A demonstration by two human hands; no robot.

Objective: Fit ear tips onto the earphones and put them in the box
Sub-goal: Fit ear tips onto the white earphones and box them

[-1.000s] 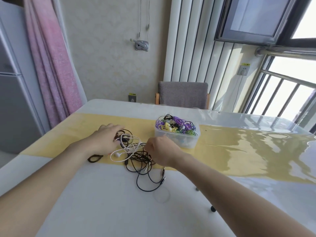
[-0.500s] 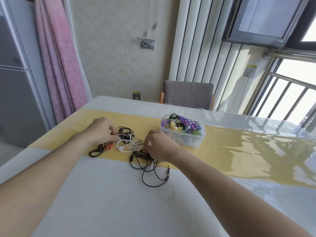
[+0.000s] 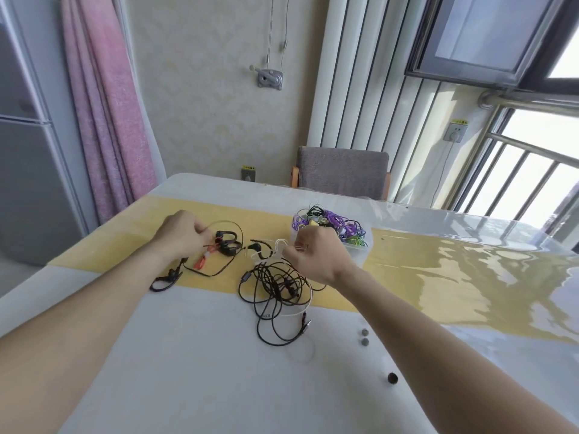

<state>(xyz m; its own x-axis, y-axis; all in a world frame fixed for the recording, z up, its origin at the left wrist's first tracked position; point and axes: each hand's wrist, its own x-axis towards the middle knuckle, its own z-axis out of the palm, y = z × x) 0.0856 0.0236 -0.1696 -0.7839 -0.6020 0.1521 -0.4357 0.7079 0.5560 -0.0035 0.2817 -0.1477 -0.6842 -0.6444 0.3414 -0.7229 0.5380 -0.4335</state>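
Earphones (image 3: pixel 275 286): tangled black cords, white strand seemingly pinched by right hand (image 3: pixel 316 255).

Bright daylight pours in through the window (image 3: pixel 532 189) on the right, which is blown out to near white. It throws strong rippled glare across the glossy table cover (image 3: pixel 454 277), washing out the surface there. The left side of the room is dimmer and flatter. Shadows are soft and faint. Wide-angle distortion bends the curtain (image 3: pixel 103 120) and window frames outward at the edges. Detail is slightly soft overall.
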